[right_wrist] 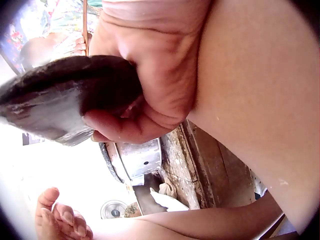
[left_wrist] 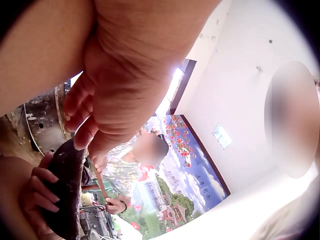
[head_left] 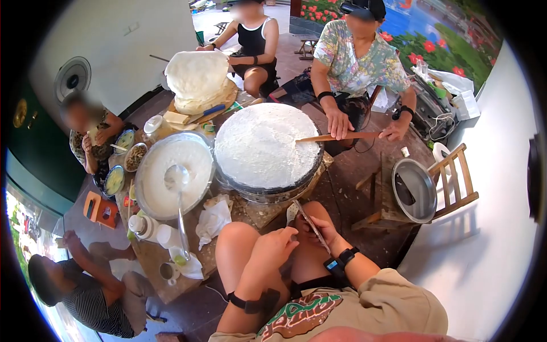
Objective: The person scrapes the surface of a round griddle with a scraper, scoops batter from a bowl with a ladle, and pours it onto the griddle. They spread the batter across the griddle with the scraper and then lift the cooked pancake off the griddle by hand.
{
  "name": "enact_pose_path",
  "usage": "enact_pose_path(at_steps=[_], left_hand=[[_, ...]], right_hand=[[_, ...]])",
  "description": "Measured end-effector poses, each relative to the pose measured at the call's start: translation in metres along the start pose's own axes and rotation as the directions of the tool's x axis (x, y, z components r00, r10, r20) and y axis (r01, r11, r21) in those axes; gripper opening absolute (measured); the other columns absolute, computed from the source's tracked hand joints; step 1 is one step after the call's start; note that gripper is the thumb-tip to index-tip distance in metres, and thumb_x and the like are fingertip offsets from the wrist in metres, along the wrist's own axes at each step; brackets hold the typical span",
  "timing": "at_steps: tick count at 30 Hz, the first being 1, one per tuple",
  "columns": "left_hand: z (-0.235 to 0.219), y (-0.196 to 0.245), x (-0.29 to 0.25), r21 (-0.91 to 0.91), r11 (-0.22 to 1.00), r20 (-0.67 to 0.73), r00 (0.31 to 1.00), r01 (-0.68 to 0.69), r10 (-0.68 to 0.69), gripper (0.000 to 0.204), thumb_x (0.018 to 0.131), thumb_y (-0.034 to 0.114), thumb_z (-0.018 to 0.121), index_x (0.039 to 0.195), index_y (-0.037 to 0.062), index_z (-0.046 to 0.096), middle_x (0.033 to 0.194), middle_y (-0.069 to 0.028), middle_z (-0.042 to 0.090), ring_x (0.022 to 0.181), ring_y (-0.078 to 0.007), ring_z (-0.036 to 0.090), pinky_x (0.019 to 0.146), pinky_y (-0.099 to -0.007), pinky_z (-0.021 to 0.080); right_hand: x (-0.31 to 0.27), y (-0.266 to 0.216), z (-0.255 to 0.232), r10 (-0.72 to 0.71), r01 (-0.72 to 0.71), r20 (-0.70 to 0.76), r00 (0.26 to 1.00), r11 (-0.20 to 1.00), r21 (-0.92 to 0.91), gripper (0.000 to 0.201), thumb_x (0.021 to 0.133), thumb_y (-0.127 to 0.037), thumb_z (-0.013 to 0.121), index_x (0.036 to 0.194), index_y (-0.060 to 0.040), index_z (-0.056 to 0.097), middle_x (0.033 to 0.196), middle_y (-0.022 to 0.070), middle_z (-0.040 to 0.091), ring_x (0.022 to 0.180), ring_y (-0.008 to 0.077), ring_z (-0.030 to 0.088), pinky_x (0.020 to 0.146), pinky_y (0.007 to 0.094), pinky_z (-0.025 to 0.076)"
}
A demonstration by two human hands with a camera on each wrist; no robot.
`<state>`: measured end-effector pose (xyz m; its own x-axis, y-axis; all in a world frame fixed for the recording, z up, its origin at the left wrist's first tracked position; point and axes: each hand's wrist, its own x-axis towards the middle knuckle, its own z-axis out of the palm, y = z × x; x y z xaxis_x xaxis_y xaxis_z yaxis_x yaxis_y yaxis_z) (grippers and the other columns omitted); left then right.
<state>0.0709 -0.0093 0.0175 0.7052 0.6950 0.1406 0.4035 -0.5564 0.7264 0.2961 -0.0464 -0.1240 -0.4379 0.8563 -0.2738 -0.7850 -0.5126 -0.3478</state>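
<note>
My right hand [head_left: 326, 231] grips a dark, flat, half-moon-shaped scraper [right_wrist: 65, 100] over my lap. Its thumb and fingers lie on either face, and pale residue streaks the surface. In the head view the scraper shows nearly edge-on, tilted. My left hand [head_left: 276, 246] hovers above my knee beside it, fingers loosely bent and holding nothing. Seen from the left wrist, its fingertips [left_wrist: 82, 136] overlap the scraper's upper end. In front of my knees stands a round griddle [head_left: 268, 142] covered in white batter.
Across the griddle a person holds a long wooden stick [head_left: 336, 137] on the batter. A large batter bowl [head_left: 147, 171] with a ladle [head_left: 181, 219] stands left. Stacked flatbreads [head_left: 196, 80] sit at the back. A metal basin [head_left: 424, 191] rests on a chair at right.
</note>
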Motion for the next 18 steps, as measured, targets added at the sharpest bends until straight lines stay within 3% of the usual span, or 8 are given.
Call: enact_pose_path(at_steps=[18], left_hand=[[0.000,-0.001,0.000,0.014,1.000,0.003,1.000,-0.013,0.013,0.023,0.081,0.017,0.063,0.101,0.0081,0.057,0.074,-0.0081,0.062,0.067,-0.0264,0.061,0.057,-0.0365,0.047]], right_hand=[[-0.002,0.000,0.009,-0.018,0.016,-0.043,0.999,0.999,-0.039,0.045,0.090,-0.036,0.053,0.128,-0.0116,0.046,0.080,-0.0022,0.052,0.051,0.0045,0.046,0.040,0.0166,0.035]])
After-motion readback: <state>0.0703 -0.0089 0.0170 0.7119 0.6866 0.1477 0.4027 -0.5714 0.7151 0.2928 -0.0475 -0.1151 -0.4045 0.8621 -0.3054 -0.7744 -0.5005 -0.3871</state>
